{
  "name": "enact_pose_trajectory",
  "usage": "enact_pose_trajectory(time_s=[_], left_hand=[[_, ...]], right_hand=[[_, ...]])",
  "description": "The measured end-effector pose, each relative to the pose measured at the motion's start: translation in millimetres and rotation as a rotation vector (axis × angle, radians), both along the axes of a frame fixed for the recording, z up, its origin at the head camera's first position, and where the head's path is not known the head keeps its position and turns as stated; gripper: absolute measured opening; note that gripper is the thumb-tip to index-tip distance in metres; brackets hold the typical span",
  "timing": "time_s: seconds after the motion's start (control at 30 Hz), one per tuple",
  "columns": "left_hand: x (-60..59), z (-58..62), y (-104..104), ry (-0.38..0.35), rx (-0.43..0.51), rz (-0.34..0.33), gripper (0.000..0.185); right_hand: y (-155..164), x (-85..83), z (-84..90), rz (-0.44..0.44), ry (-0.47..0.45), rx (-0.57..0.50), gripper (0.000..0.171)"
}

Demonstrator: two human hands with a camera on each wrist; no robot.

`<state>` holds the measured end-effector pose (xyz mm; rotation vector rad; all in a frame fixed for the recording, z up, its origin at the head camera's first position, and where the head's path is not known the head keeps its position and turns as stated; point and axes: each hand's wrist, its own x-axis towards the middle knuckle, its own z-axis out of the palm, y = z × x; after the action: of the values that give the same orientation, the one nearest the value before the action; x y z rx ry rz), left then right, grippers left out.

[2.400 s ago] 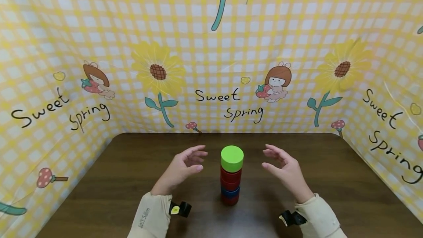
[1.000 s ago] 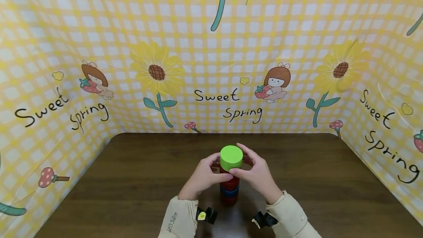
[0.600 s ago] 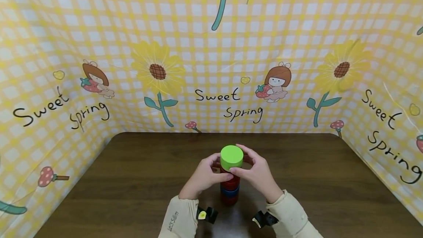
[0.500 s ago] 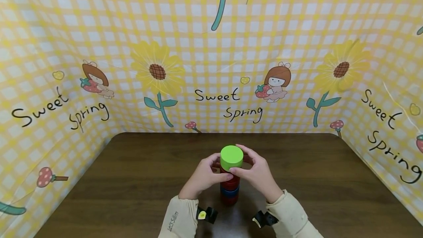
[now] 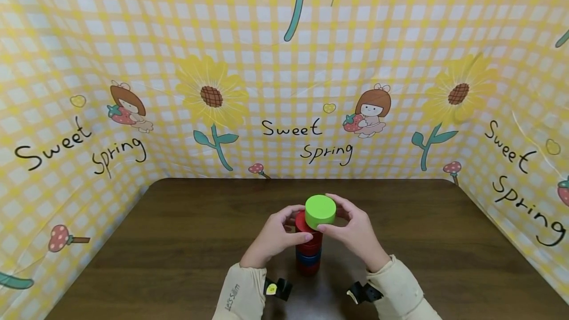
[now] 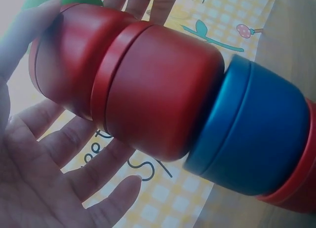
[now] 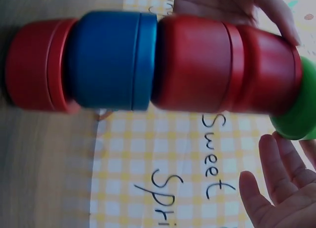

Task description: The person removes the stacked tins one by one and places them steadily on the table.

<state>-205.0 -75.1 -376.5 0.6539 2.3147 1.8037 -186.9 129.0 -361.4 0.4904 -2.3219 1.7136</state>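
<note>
Cream left sleeve point(image 5: 242, 293), dark lettering point(image 5: 232, 297) on it, black gadget point(image 5: 284, 289) with yellow sticker point(image 5: 271, 289) beside it, cream right sleeve point(image 5: 397, 288) and second black gadget point(image 5: 365, 292) opposite it

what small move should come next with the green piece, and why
Probably ease the green piece rightward, clear of the top red cup: the right hand already holds it, and it sits off to the right so part of the red top shows. The left hand grips that red cup, which should steady it.
</note>
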Motion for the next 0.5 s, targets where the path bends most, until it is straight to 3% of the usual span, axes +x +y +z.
enact_pose_trajectory(time_s=[0.5], left_hand=[[-0.4, 0.3, 1, 0.003, 0.012, -0.001, 0.053]], right_hand=[[29, 3.3, 5.5, -0.065, 0.033, 0.02, 0.059]])
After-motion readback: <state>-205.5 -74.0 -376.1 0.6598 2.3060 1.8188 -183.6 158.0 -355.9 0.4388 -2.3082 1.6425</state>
